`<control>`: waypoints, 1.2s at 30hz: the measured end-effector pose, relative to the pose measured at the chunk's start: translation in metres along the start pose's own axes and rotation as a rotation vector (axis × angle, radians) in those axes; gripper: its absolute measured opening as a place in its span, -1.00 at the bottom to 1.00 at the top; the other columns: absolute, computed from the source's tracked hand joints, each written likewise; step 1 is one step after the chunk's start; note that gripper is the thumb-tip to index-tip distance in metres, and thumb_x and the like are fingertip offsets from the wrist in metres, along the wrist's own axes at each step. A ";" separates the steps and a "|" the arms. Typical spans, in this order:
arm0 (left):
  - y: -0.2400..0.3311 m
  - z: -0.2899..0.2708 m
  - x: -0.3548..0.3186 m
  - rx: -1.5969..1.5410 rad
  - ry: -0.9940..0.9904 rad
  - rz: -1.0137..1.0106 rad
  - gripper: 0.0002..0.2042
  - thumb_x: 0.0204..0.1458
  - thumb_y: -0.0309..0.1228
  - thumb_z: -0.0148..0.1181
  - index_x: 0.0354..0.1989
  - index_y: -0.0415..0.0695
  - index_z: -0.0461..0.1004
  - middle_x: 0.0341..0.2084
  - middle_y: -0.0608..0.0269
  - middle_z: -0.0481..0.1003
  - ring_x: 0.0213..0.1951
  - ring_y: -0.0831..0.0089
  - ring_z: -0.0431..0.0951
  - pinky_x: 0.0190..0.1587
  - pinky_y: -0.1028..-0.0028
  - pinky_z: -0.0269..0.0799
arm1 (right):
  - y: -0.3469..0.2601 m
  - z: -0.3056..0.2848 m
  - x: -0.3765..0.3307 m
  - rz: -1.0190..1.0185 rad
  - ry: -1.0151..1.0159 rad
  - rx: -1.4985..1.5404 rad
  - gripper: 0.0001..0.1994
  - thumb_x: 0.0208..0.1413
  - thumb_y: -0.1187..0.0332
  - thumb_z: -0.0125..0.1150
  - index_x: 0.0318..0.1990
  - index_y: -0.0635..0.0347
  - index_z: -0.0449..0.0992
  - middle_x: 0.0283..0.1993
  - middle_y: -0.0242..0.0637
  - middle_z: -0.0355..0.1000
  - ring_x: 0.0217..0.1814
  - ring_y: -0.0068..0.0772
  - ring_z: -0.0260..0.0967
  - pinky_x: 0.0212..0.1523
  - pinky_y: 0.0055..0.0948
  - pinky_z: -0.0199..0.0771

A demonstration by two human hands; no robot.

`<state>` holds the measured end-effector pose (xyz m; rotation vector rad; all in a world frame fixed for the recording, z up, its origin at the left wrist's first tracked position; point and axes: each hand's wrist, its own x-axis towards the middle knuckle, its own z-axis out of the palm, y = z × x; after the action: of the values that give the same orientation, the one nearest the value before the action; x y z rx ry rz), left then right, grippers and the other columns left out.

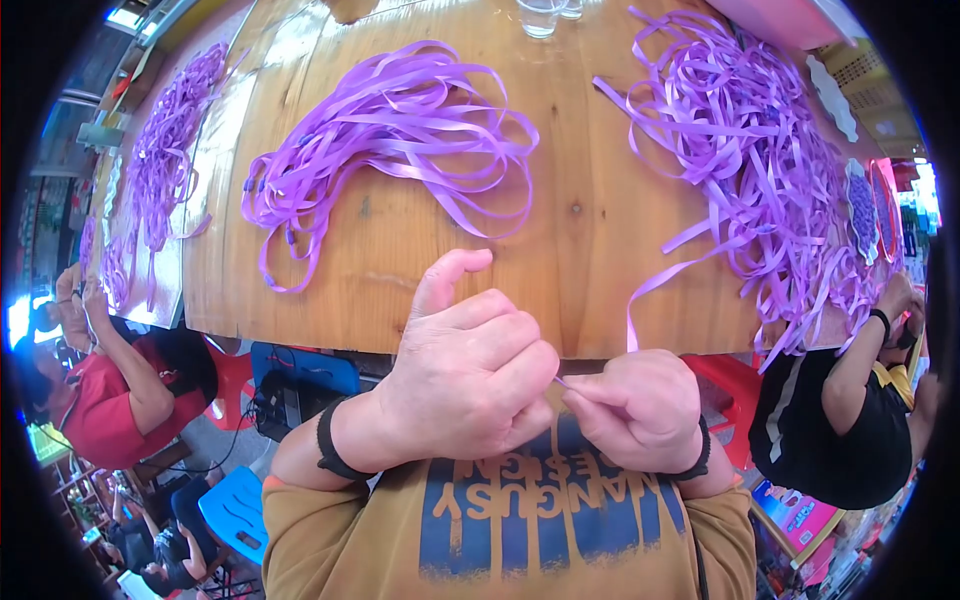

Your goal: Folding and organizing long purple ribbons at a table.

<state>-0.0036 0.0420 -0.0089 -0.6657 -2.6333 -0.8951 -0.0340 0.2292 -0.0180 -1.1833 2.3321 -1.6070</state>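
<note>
Just past the table's near edge, my left hand is curled closed with one finger raised. My right hand pinches close beside it, thumb against the fingers. A short, thin bit of purple ribbon shows between the two hands; most of it is hidden in the fingers. Another stretch of purple ribbon runs from behind my right hand up to a tangled pile of ribbons on the right. Left of centre lies a looped bundle of purple ribbons with small dark purple pieces on it.
The wooden table spans the front. A glass stands at its far side. More purple ribbons lie at the far left. One person in red sits left, another in black right. Behind the left side is a blue stool.
</note>
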 end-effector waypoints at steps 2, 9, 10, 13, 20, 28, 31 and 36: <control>-0.001 0.001 -0.002 -0.008 0.017 0.008 -0.91 -0.46 -0.53 0.07 -0.68 -0.08 0.36 -0.71 0.38 0.34 -0.61 0.43 0.40 0.05 0.13 0.16 | 0.001 -0.001 -0.002 -0.008 0.001 0.023 -0.91 -0.19 0.51 0.30 -0.47 0.18 0.52 -0.72 -0.32 0.26 -0.74 -0.33 0.21 -0.70 -0.44 0.11; -0.018 -0.008 -0.001 -0.578 -0.240 -0.129 -0.66 -0.25 -0.42 0.11 -0.19 -0.18 0.41 -0.26 0.17 0.44 -0.15 0.27 0.42 0.14 0.19 0.12 | -0.007 -0.015 0.004 0.085 -0.004 0.160 -0.92 -0.14 0.50 0.29 -0.46 0.22 0.51 -0.72 -0.32 0.28 -0.74 -0.42 0.22 -0.70 -0.47 0.09; -0.019 -0.007 0.000 -0.756 -0.252 -0.184 -0.51 -0.19 -0.37 0.14 0.01 -0.21 0.35 -0.07 0.08 0.40 0.01 0.21 0.36 0.17 0.23 0.10 | -0.008 -0.016 0.005 0.078 -0.003 0.154 -0.92 -0.14 0.50 0.29 -0.46 0.22 0.51 -0.72 -0.32 0.28 -0.74 -0.42 0.22 -0.70 -0.47 0.09; -0.009 0.014 0.014 -0.942 -0.397 -0.146 -0.30 -0.13 -0.26 0.18 0.21 -0.25 0.09 0.13 0.01 0.20 0.16 0.17 0.21 0.19 0.28 0.07 | -0.011 -0.019 0.007 0.096 -0.013 0.373 -0.96 -0.07 0.53 0.24 -0.42 0.24 0.51 -0.65 -0.34 0.38 -0.70 -0.48 0.29 -0.70 -0.51 0.17; -0.003 0.012 0.035 -0.985 -0.517 0.036 -0.71 -0.01 -0.46 0.13 -0.08 -0.23 0.41 -0.35 0.27 0.46 -0.19 0.37 0.39 0.09 0.38 0.10 | -0.035 -0.067 0.027 -0.086 0.382 1.099 -0.85 0.19 0.31 0.03 -0.34 0.15 0.28 -0.69 -0.51 -0.07 -0.76 -0.68 -0.24 -0.74 -0.52 -0.23; -0.034 -0.051 -0.033 -0.940 -0.229 -0.682 -0.89 -0.01 -0.52 0.15 -0.30 -0.24 0.49 -0.46 0.32 0.45 -0.40 0.57 0.41 -0.33 0.55 0.32 | 0.002 -0.131 0.019 -0.145 0.486 1.250 -0.81 0.27 0.30 -0.15 -0.28 0.25 0.28 -0.65 -0.49 -0.06 -0.70 -0.66 -0.20 -0.66 -0.57 -0.16; -0.034 -0.064 -0.049 -0.866 -0.210 -0.630 -0.85 0.01 -0.51 0.15 -0.24 -0.27 0.47 -0.46 0.35 0.43 -0.44 0.66 0.38 -0.39 0.61 0.29 | 0.008 -0.130 0.020 -0.071 0.531 1.290 -0.85 0.25 0.37 -0.13 -0.29 0.29 0.25 -0.65 -0.47 -0.09 -0.69 -0.65 -0.20 -0.66 -0.58 -0.15; -0.031 -0.076 -0.055 -0.937 -0.139 -0.930 -0.83 -0.03 -0.60 0.15 -0.23 -0.28 0.47 -0.50 0.40 0.40 -0.46 0.73 0.38 -0.41 0.71 0.28 | 0.020 -0.140 0.017 -0.026 0.531 1.230 -0.86 0.24 0.41 -0.13 -0.26 0.33 0.26 -0.63 -0.46 -0.08 -0.67 -0.65 -0.20 -0.65 -0.58 -0.14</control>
<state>0.0361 -0.0459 0.0121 0.4668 -2.4680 -2.4485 -0.1212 0.3290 0.0339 -0.4915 0.9152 -2.8485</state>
